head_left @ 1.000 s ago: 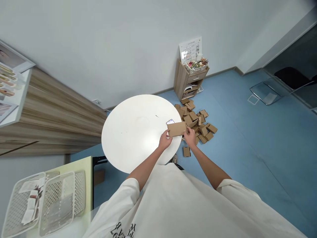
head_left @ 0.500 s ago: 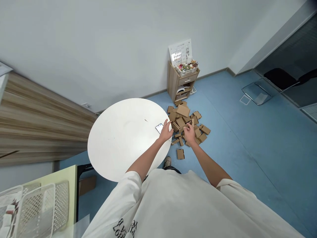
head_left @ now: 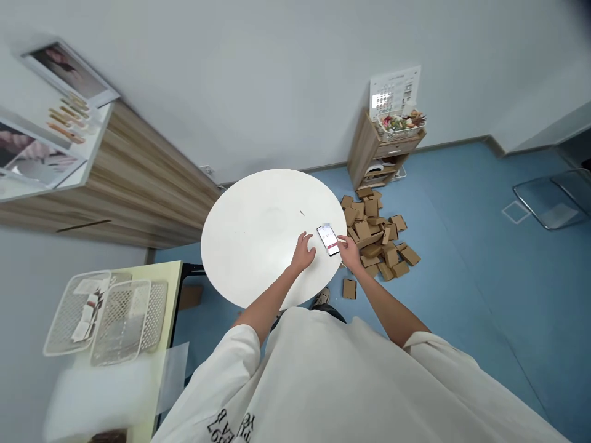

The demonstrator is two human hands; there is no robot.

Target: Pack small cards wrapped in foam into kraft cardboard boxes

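Observation:
A smartphone with a lit white screen lies face up near the right edge of the round white table. My right hand is at the phone's lower right edge. Its thumb and index finger are a little apart, and the fingertips touch or nearly touch the phone; no firm hold shows. To the left of the phone, my left hand is low over the tabletop with its fingers apart and nothing in them.
Brown cardboard boxes lie heaped on the floor beyond the table's right edge, and one box lies apart. Behind them is a small wooden cabinet. White plastic baskets rest on a pale desk at lower left.
My view has swung left. My right hand has moved from over the boxes to the phone. My left hand has drawn back from beside the phone to its left.

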